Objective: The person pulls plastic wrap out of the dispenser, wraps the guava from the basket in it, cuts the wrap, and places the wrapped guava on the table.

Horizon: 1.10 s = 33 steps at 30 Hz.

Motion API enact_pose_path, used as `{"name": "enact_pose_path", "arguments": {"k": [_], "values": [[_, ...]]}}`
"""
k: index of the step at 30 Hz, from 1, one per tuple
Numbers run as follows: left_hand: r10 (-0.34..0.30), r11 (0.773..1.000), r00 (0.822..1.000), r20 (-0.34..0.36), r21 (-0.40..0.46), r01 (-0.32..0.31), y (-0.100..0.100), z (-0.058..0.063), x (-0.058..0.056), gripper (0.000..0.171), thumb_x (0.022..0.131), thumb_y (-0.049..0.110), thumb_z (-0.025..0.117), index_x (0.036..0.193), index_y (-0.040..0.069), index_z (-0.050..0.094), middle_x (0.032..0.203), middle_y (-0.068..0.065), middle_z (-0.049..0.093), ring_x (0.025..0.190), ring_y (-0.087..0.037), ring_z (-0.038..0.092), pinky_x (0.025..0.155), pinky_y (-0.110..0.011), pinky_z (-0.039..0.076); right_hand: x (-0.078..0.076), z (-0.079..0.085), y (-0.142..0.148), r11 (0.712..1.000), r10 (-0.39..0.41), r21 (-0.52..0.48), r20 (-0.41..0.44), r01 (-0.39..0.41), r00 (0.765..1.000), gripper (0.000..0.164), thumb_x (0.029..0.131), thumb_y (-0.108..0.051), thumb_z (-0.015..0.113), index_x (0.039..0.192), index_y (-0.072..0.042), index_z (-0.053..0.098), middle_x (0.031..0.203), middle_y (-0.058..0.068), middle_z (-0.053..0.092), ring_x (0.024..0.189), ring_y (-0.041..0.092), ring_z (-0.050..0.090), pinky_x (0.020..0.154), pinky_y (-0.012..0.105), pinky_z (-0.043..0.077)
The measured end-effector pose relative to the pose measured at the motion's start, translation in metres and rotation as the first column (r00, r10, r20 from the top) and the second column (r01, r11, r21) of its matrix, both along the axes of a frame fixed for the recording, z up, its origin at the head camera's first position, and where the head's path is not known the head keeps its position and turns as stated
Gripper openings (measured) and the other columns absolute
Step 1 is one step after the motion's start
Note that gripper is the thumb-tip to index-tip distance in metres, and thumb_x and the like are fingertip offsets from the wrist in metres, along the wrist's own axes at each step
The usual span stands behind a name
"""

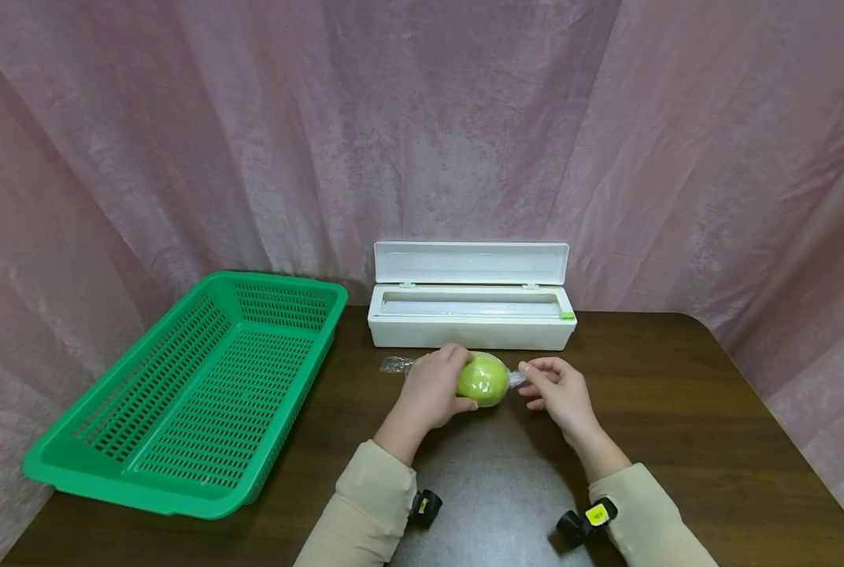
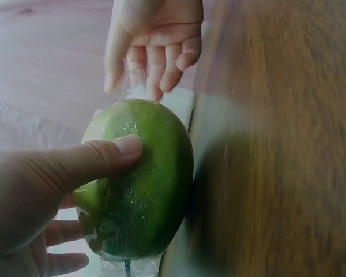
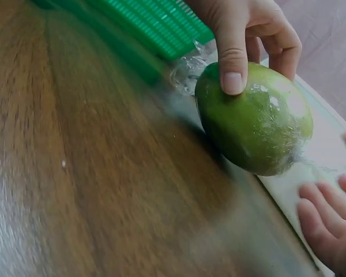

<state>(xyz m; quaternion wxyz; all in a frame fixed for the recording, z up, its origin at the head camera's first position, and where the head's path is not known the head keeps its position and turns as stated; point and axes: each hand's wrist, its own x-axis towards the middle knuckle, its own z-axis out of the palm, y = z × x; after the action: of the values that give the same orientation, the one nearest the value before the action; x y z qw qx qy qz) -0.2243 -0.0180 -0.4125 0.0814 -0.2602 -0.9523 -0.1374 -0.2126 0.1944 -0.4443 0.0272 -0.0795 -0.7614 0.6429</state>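
Note:
A green mango-like fruit [image 1: 483,379] is wrapped in clear plastic film, twisted into a tail at each end. My left hand [image 1: 432,386] grips it from the left, the thumb pressed on its near side. Beyond that hand the left film tail [image 1: 397,364] sticks out. My right hand [image 1: 560,391] is at the right film tail [image 1: 517,379], fingers right at its end. In the left wrist view the thumb and fingers of the right hand [image 2: 155,49] stand apart, with film by the fingertips. The right wrist view shows the wrap gathered at the fruit's [image 3: 254,124] end.
Behind the fruit stands a white film dispenser box [image 1: 468,335], its lid [image 1: 471,262] raised and a roll inside. To the left a green plastic basket [image 1: 252,488] sits on the brown table [image 1: 677,409]. A pink curtain [image 1: 422,157] hangs behind.

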Motion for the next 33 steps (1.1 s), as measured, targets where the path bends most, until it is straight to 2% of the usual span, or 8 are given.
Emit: {"name": "enact_pose_path", "arguments": {"k": [3, 6, 9, 12, 16, 23, 29, 33], "values": [[0.007, 1.0, 1.0, 0.004, 0.007, -0.007, -0.0009, 0.0001, -0.0003, 0.064, 0.07, 0.042, 0.081, 0.121, 0.015, 0.053, 0.119, -0.001, 0.056, 0.109, -0.02, 0.058, 0.092, -0.039, 0.046, 0.0014, 0.0015, 0.0007, 0.992, -0.087, 0.085, -0.105, 0.096, 0.991, 0.034, 0.089, -0.032, 0.066, 0.102, -0.002, 0.057, 0.081, 0.0, 0.066, 0.066, 0.011, 0.066, 0.056, 0.028, 0.055], [0.011, 1.0, 1.0, -0.002, 0.01, -0.011, -0.0014, -0.0006, -0.0008, 0.064, 0.07, 0.043, 0.081, 0.121, 0.015, 0.053, 0.119, -0.001, 0.056, 0.108, -0.02, 0.058, 0.091, -0.039, 0.047, 0.0038, 0.0023, -0.0009, 0.969, -0.13, 0.173, -0.262, 0.179, 0.956, 0.023, 0.087, -0.022, 0.068, 0.095, -0.002, 0.06, 0.077, 0.005, 0.065, 0.062, 0.006, 0.062, 0.054, 0.021, 0.051], [0.014, 1.0, 1.0, -0.008, 0.009, -0.014, -0.0017, -0.0017, -0.0016, 0.065, 0.07, 0.044, 0.081, 0.121, 0.015, 0.053, 0.118, -0.002, 0.056, 0.107, -0.02, 0.059, 0.091, -0.038, 0.047, 0.0051, 0.0015, -0.0033, 0.938, -0.121, 0.25, -0.409, 0.238, 0.905, 0.013, 0.084, -0.012, 0.07, 0.088, -0.001, 0.063, 0.075, 0.01, 0.066, 0.06, 0.0, 0.056, 0.054, 0.013, 0.046], [0.018, 1.0, 1.0, -0.009, 0.007, -0.018, -0.0019, -0.0027, -0.0021, 0.065, 0.071, 0.044, 0.081, 0.121, 0.014, 0.052, 0.118, -0.002, 0.056, 0.106, -0.02, 0.059, 0.091, -0.038, 0.047, 0.0052, -0.0002, -0.0053, 0.924, -0.086, 0.289, -0.481, 0.251, 0.873, 0.009, 0.081, -0.006, 0.071, 0.087, -0.001, 0.067, 0.077, 0.012, 0.068, 0.063, -0.006, 0.054, 0.057, 0.008, 0.045], [0.022, 1.0, 1.0, -0.006, 0.008, -0.021, -0.0023, -0.0039, -0.0024, 0.065, 0.071, 0.044, 0.081, 0.122, 0.014, 0.052, 0.118, -0.002, 0.056, 0.106, -0.02, 0.059, 0.091, -0.038, 0.047, 0.0059, -0.0016, -0.0065, 0.925, -0.022, 0.32, -0.492, 0.205, 0.87, 0.013, 0.08, -0.002, 0.07, 0.093, 0.002, 0.07, 0.085, 0.015, 0.071, 0.069, -0.005, 0.06, 0.061, 0.006, 0.047], [0.023, 1.0, 1.0, -0.017, 0.012, -0.022, -0.0019, -0.003, -0.0019, 0.065, 0.07, 0.044, 0.081, 0.121, 0.014, 0.053, 0.117, -0.002, 0.057, 0.105, -0.019, 0.06, 0.091, -0.038, 0.047, 0.0076, -0.0032, -0.0056, 0.903, 0.165, 0.427, -0.446, 0.047, 0.88, 0.028, 0.08, 0.001, 0.071, 0.106, 0.007, 0.068, 0.103, 0.019, 0.067, 0.088, 0.027, 0.07, 0.069, 0.014, 0.053], [0.022, 1.0, 1.0, -0.017, 0.003, -0.022, -0.0015, -0.0026, -0.0015, 0.065, 0.07, 0.044, 0.081, 0.121, 0.014, 0.052, 0.118, -0.002, 0.057, 0.105, -0.019, 0.06, 0.091, -0.038, 0.048, 0.0072, -0.0046, -0.0037, 0.843, 0.247, 0.537, -0.404, 0.01, 0.881, 0.036, 0.082, -0.007, 0.072, 0.116, 0.004, 0.065, 0.116, 0.019, 0.065, 0.102, 0.029, 0.065, 0.078, 0.039, 0.055], [0.022, 1.0, 1.0, -0.014, -0.002, -0.022, -0.0013, -0.0026, -0.0018, 0.065, 0.071, 0.044, 0.081, 0.121, 0.015, 0.052, 0.118, -0.002, 0.056, 0.106, -0.019, 0.059, 0.091, -0.038, 0.047, 0.0068, -0.0054, -0.0025, 0.826, 0.289, 0.562, -0.358, -0.042, 0.888, 0.04, 0.084, -0.009, 0.07, 0.121, 0.002, 0.062, 0.121, 0.017, 0.061, 0.102, 0.027, 0.062, 0.079, 0.037, 0.054]]}}
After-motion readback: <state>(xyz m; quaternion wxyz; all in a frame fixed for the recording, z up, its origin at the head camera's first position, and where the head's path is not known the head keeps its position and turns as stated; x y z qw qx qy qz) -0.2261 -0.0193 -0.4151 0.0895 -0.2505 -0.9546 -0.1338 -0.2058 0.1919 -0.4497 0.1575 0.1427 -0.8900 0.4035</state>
